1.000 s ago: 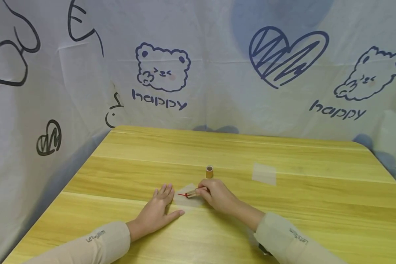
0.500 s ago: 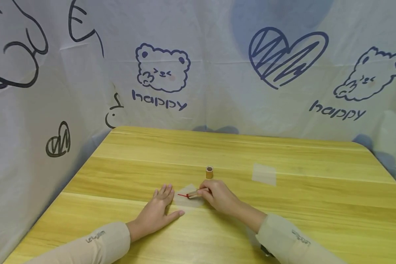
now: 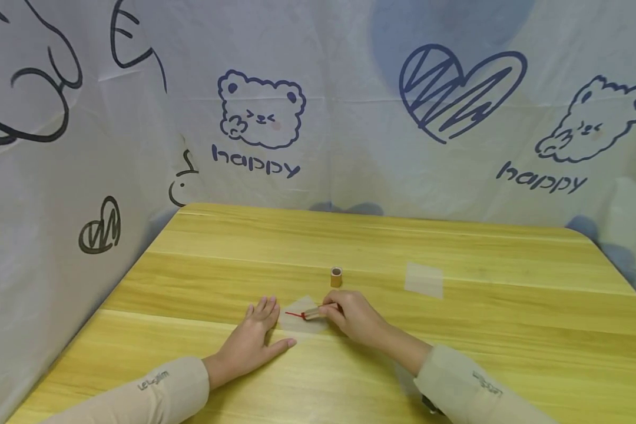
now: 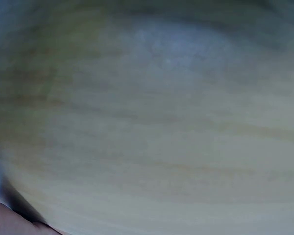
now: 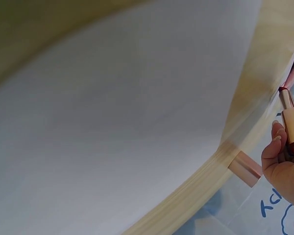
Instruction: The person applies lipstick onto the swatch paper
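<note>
One red line (image 3: 294, 314) on the sheet (image 3: 302, 326), rest looks bare
Right hand (image 3: 354, 316) pinches the lipstick (image 3: 311, 313), tip at the line's end between both hands; left hand (image 3: 253, 340) lies flat alongside, thumb out. Cap (image 3: 336, 277) already off, beyond the pinching hand.

Yellow wood-grain table (image 3: 217, 235) with rounded far corners.
Near its middle a copper-coloured cap (image 3: 336, 278) stands upright, hollow end up; nearer the person lies a translucent sheet (image 3: 303, 328) bearing a red line (image 3: 294, 314), the left hand (image 3: 254, 340) flat at its left edge. A second sheet (image 3: 424, 281) lies farther right; a third (image 3: 406, 378) shows partly beside the right sleeve (image 3: 463, 377).
</note>
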### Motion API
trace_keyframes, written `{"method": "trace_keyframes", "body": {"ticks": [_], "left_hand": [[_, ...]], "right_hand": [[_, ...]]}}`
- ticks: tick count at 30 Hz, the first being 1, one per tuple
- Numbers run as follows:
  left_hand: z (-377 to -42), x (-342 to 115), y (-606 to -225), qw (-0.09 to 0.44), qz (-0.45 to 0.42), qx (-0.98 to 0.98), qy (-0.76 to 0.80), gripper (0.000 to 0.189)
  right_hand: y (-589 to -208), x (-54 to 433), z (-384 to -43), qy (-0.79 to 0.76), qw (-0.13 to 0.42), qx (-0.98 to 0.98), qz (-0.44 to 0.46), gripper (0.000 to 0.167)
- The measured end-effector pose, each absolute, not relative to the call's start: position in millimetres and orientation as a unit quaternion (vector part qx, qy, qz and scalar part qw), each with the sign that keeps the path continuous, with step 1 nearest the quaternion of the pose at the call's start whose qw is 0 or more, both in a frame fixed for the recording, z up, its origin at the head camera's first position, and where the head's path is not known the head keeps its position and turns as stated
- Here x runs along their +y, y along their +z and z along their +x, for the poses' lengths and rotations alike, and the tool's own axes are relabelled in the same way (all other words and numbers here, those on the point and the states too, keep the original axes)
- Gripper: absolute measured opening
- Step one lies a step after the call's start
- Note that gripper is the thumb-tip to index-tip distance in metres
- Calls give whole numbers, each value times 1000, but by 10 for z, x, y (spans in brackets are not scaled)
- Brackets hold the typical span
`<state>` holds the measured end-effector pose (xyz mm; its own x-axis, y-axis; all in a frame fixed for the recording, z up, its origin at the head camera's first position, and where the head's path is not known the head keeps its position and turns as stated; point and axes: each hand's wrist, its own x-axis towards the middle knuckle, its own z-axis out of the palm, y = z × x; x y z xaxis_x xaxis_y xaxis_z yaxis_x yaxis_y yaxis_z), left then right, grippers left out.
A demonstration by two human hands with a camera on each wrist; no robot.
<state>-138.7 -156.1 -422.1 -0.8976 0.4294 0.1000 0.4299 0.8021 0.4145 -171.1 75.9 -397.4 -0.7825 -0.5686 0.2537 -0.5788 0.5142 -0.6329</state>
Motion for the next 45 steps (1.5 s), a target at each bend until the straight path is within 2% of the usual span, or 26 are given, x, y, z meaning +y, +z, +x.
{"method": "trace_keyframes", "body": {"ticks": [45], "left_hand": [[-1381, -1564, -4224, -12, -218, -950, -223, 76]], "right_hand": [[-3979, 880, -1662, 371, 2, -874, 313, 16]]}}
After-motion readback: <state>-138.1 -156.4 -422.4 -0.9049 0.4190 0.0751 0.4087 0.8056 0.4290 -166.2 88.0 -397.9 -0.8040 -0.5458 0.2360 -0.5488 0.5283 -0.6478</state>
